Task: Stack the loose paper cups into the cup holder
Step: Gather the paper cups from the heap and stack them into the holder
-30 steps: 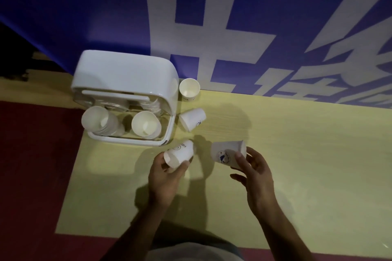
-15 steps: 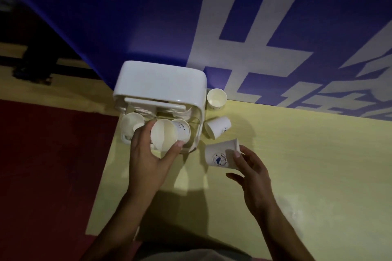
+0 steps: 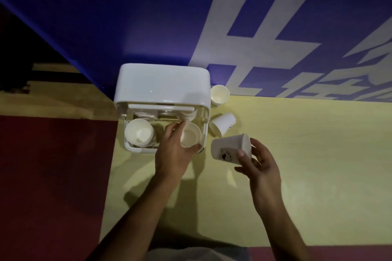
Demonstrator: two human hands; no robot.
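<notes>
2 bare forearms reach up from the bottom edge over a pale yellow, matte counter (image 3: 307, 165). The right hand (image 3: 262, 167) holds a sideways cup (image 3: 230, 147) of smooth white paper. It is tapered, its narrower end points left, and a small dark printed emblem faces up. The thumb pinches its wall and the other fingers (image 3: 257, 144) curl behind it.

Just left, the left hand (image 3: 172, 152) grips a second cup (image 3: 191, 136), mouth towards the camera, in the right compartment of the cup holder (image 3: 163, 82). The thumb is on the cup's near rim and the fingers are wrapped round its left side. The holder is glossy white plastic with a rounded rectangular top, and its left compartment carries a nested stack (image 3: 139, 133) of cups.

Beside the holder's right wall lies a tilted cup (image 3: 222, 124). Beyond it 1 upright cup (image 3: 219, 94) stands at the counter's back edge. A dark red floor (image 3: 53, 176) borders the counter on the left, and a blue wall (image 3: 127, 17) with large white characters rises behind.
</notes>
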